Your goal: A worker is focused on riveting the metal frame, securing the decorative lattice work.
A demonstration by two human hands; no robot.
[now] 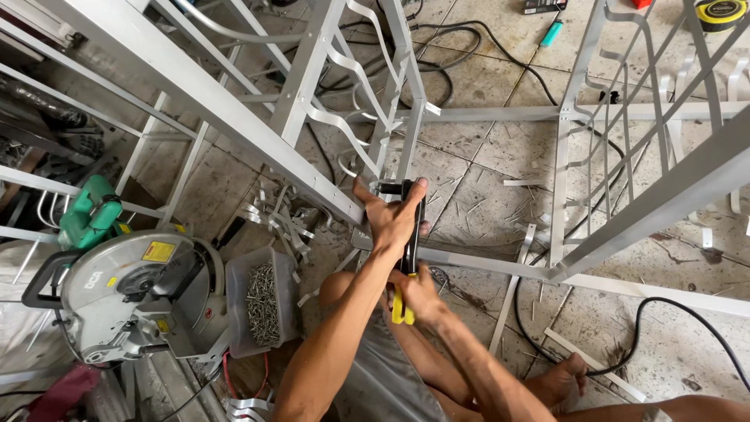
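I sit on the floor with both hands on a hand riveter [409,234] that has a black body and yellow handle ends. My left hand [391,217] wraps its upper part, thumb stretched toward the grey aluminium frame [234,101]. My right hand [418,295] squeezes the lower yellow handles. The tool's head presses against the frame where a slanted bar meets an upright post [412,141] with wavy decorative strips.
A green-and-grey mitre saw [129,285] stands at the left. Beside it sits a clear tub of rivets [264,301]. A second aluminium grille [625,156] leans at the right. Black cables [656,305] and metal offcuts lie on the tiled floor. My bare foot [558,383] rests below.
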